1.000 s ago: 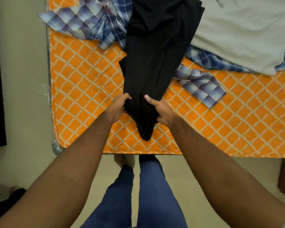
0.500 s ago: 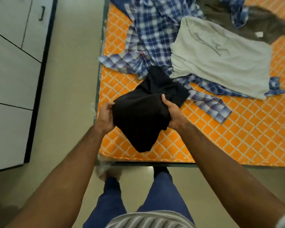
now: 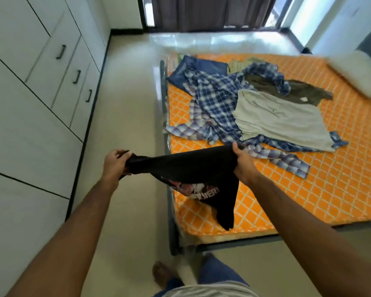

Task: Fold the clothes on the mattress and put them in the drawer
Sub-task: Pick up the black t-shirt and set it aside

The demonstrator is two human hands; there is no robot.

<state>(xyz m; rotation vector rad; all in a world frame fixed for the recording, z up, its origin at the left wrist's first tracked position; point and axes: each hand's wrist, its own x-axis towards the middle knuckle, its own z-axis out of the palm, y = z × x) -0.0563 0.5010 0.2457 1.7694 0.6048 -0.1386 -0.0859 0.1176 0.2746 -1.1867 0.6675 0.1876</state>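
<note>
Step in hand: carrying one garment from the mattress toward storage; the person stands at the mattress corner, turned partly toward the cabinets.
Garment held: black cotton T-shirt with a red-and-white printed graphic [image 3: 186, 172], stretched in the air between both hands over the mattress edge and the floor, one loose end hanging down; it looks bunched rather than squarely folded.
Left hand [image 3: 116, 165]: fingers curled tight around the narrow bunched end of the black T-shirt.
Right hand [image 3: 243, 166]: fingers and thumb pinching the wider end, thumb on top of the cloth.
Mattress: orange mattress with a white diamond lattice [image 3: 341, 179], on a dark frame.
Clothes left to fold: blue-and-white checked shirt [image 3: 214, 106], spread and crumpled; pale grey T-shirt [image 3: 281, 123] lying on top of it; olive-green garment [image 3: 306, 93] just behind; dark blue denim piece [image 3: 199, 68] at the far corner.
Destination: white cabinet front with black bar handles [image 3: 77, 77], to the person's left across a strip of floor; every front appears closed.
Other: white pillow [image 3: 356, 73] at the far right of the mattress.
Next move, as judged: neaten the fold, perhaps back on the mattress, then free one hand to pull a drawer open, the other taking the whole garment.
Progress, as judged: early; most of the pile is unfolded.
</note>
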